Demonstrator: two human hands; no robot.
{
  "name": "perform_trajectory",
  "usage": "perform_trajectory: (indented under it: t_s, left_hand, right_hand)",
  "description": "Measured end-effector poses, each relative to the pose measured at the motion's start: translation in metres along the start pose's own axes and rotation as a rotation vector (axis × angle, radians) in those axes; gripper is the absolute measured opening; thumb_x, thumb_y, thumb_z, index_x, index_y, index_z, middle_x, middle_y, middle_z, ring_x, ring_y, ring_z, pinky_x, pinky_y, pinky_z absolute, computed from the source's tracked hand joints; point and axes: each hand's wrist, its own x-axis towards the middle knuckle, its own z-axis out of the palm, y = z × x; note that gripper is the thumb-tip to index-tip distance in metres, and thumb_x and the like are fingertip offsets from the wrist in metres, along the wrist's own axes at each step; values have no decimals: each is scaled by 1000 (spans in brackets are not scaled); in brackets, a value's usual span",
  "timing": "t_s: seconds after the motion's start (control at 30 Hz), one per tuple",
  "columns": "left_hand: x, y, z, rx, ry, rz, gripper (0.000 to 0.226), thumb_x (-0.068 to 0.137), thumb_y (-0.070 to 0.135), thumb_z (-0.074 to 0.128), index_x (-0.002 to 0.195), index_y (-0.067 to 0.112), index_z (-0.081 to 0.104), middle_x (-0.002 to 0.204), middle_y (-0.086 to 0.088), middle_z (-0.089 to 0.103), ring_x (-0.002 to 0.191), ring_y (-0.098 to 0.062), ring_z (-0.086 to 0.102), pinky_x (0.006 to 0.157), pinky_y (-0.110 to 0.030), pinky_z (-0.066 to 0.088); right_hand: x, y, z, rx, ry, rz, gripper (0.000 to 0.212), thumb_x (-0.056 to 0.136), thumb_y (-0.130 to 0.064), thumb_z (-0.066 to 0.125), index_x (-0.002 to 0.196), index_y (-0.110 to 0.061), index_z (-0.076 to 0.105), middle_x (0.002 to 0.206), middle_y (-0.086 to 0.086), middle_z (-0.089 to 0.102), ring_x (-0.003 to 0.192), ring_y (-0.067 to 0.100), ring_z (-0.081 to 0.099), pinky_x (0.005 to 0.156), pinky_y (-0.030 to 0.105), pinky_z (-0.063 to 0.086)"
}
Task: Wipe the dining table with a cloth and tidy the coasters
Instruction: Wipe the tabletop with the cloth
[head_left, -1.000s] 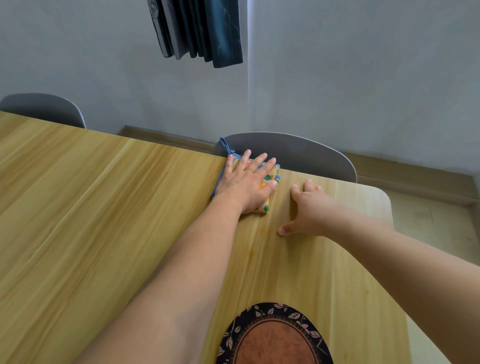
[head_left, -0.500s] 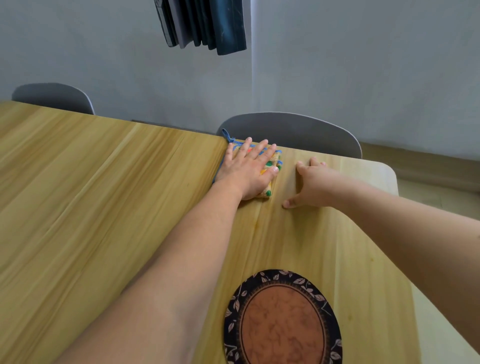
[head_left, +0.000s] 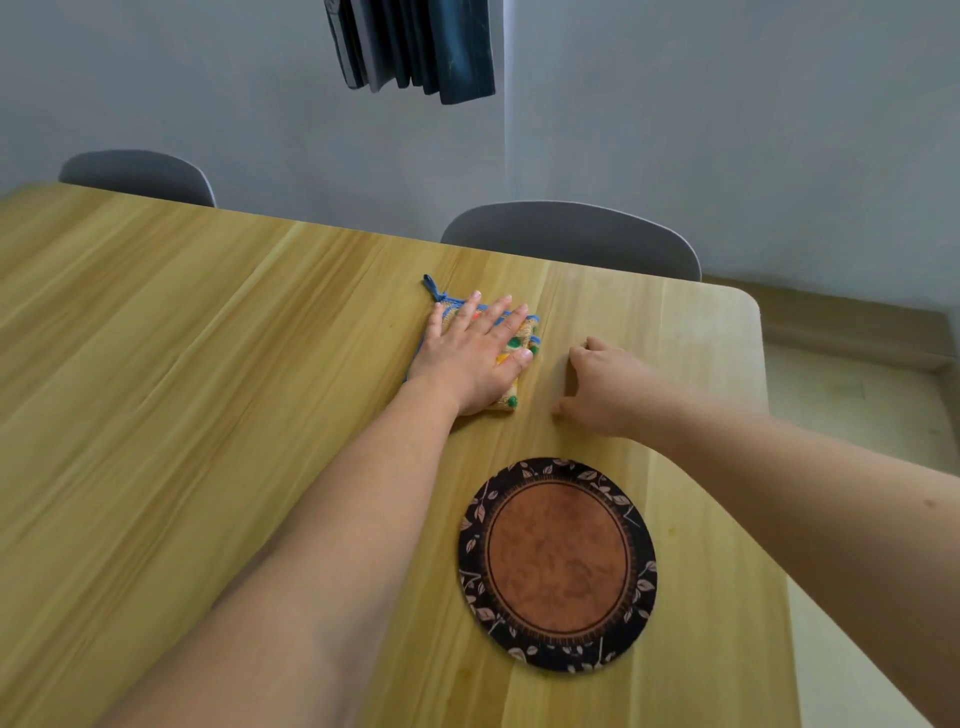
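My left hand (head_left: 475, 353) lies flat, fingers spread, pressing a folded yellow cloth (head_left: 522, 338) with a blue edge and coloured dots onto the wooden dining table (head_left: 182, 389). A blue loop of the cloth sticks out at its far corner. My right hand (head_left: 602, 384) rests on the table just right of the cloth, fingers curled under, holding nothing. A round coaster (head_left: 558, 564) with a brown centre and a black leaf-patterned rim lies flat nearer to me, below the right hand.
Two grey chair backs stand along the table's far edge, one chair (head_left: 571, 236) behind the cloth and another chair (head_left: 137, 174) far left. The table's rounded corner (head_left: 743, 306) and right edge are close to my right arm. Dark curtains (head_left: 415, 47) hang above.
My left hand has pulled the cloth back from the far edge toward me. The right hand moved back with it and curled its fingers. The view tilted, showing the whole coaster.
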Motion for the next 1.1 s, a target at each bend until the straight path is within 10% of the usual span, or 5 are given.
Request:
perform_trajectory:
  t_s: [0.6,0.8,0.97,1.1]
  left_hand:
    - [-99,-2,13,29,-15,-6,62,100,59,12,154,41,-9,164,14,-11,150,-18,-16,119,-54,-10]
    - [-106,-3,13,1,-36,-9,63,99,60,14,155,39,-7,164,12,-11,150,-17,-18,119,-54,-11]
    - [-115,-4,-5,-277,96,-107,55,102,47,27,155,33,23,165,8,11,151,-16,-3,120,-49,-11]
    - [-145,-11,-31,-749,73,-221,50,84,42,38,123,26,65,142,3,54,133,-20,42,112,-37,30]
  right_hand:
    - [-75,-23,35,-147,-59,-83,70,79,-52,68,136,-17,44,131,7,39,122,28,41,100,38,43]
    - [-84,-29,37,-225,41,-116,33,89,-24,50,119,-12,56,117,11,56,116,28,43,94,33,36]
    - [-103,-40,12,-91,49,-124,36,91,-9,44,126,-12,55,122,11,57,111,30,53,85,33,45]
    - [-118,-57,-16,1,20,-86,43,92,-5,40,132,-14,53,125,11,58,110,30,56,75,30,44]
